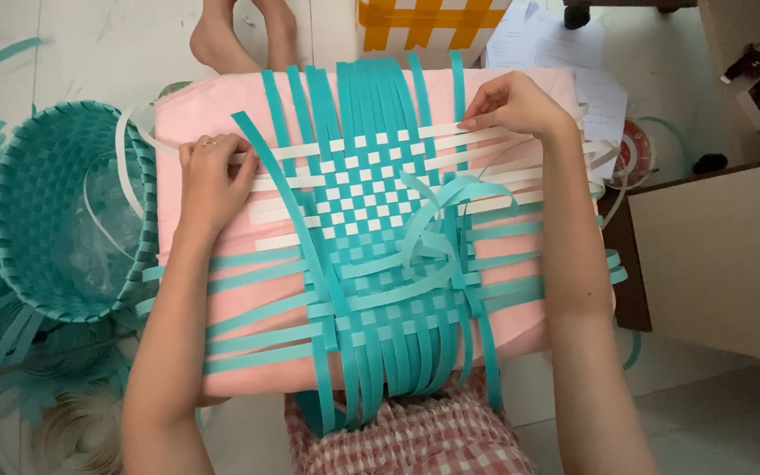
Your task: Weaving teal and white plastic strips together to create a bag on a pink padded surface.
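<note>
Teal/white strip mat lying on pink board, centre woven, approx. half done.
Left hand and right hand both pinching white strip ends; outer strips hanging loose, unwoven.

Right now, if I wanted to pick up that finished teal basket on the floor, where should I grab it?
Probably the teal basket is best taken by its thick woven rim, from above. It stands upright with its mouth open, so the rim is free to pinch, fingers inside and thumb outside. Its near side, by the pink board, looks closest.
</note>
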